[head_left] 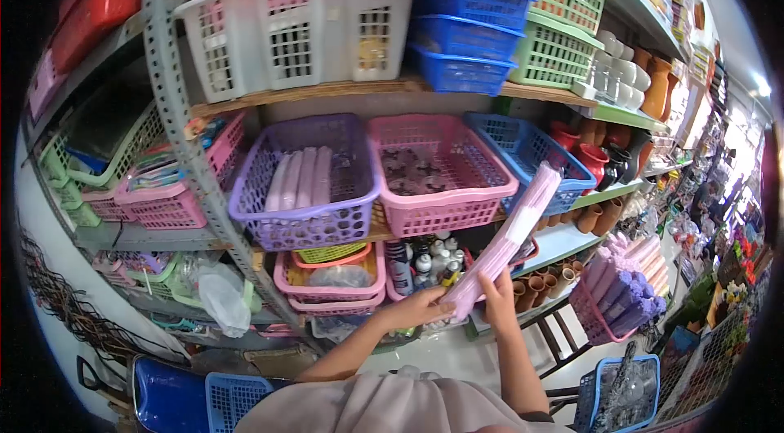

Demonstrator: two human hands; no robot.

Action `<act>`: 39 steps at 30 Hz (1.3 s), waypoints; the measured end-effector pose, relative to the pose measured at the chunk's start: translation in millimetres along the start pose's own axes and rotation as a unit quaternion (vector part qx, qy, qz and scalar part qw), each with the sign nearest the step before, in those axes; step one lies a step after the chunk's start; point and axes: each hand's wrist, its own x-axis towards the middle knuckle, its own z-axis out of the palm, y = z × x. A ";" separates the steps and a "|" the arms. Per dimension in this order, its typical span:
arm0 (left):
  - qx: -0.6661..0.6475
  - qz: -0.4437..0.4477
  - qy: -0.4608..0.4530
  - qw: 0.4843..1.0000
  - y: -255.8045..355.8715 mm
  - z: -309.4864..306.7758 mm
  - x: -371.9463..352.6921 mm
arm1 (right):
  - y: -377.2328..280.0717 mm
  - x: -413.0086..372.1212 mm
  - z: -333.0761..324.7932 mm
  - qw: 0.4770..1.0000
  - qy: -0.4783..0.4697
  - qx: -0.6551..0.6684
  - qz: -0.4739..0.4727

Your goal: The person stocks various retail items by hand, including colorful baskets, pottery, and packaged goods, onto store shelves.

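A long, slim pale-pink bundle in clear wrap, with a white band round its middle, slants up and to the right in front of the shelves. My left hand closes on its lower end. Just right of that, my right hand grips its lower part with the thumb along the side. Behind it on the shelf are a pink basket with small dark pieces in it and a blue basket. Similar pale-pink packs lie in the purple basket to the left.
A perforated metal post stands at left. Overhead are a white basket and stacked blue trays. Bottles sit on the lower shelf. At right, a pink basket holds several pink and purple bundles, above a blue basket.
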 end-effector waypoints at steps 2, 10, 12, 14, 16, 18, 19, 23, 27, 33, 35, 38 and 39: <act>0.085 0.052 0.079 0.992 12.3 -20.6 -27.0 | -13.2 10.9 21.8 1.000 0.011 -0.010 0.008; 0.349 0.241 0.418 0.803 98.9 -126.2 -142.7 | -50.2 69.0 96.7 0.991 -0.093 -0.080 0.057; 0.458 0.219 0.491 0.708 106.8 -153.9 -160.2 | -70.4 81.2 125.9 0.986 -0.110 -0.110 0.063; 0.492 0.205 0.512 0.673 99.3 -179.2 -171.3 | -70.2 107.3 142.1 0.980 -0.152 -0.117 0.059; 0.571 0.139 0.532 0.610 91.5 -194.3 -180.2 | -71.4 130.0 164.0 0.977 -0.169 -0.094 0.085; 0.586 0.115 0.538 0.595 84.2 -197.1 -182.5 | -72.2 151.7 188.1 0.972 -0.182 -0.125 0.081; 0.591 0.096 0.533 0.598 78.2 -198.9 -183.0 | -71.2 162.3 200.3 0.966 -0.190 -0.156 0.080; 0.592 0.093 0.541 0.590 67.6 -204.0 -178.7 | -54.5 203.7 248.5 0.917 -0.200 -0.345 0.001; 0.584 0.096 0.547 0.592 67.4 -204.6 -178.7 | -24.1 251.4 289.7 0.835 -0.283 -0.471 0.033; 0.570 0.091 0.540 0.613 70.7 -203.7 -181.6 | 3.7 264.3 328.3 0.781 -0.300 -0.527 0.150; 0.580 0.091 0.542 0.600 69.2 -203.3 -180.5 | 50.9 283.3 317.3 0.740 -0.345 -0.542 0.201; 0.587 0.087 0.544 0.593 69.2 -202.4 -180.6 | 48.8 278.5 320.0 0.632 -0.410 -0.599 0.272; 0.580 0.087 0.542 0.602 70.2 -202.9 -180.9 | 42.3 274.5 320.7 0.568 -0.430 -0.640 0.288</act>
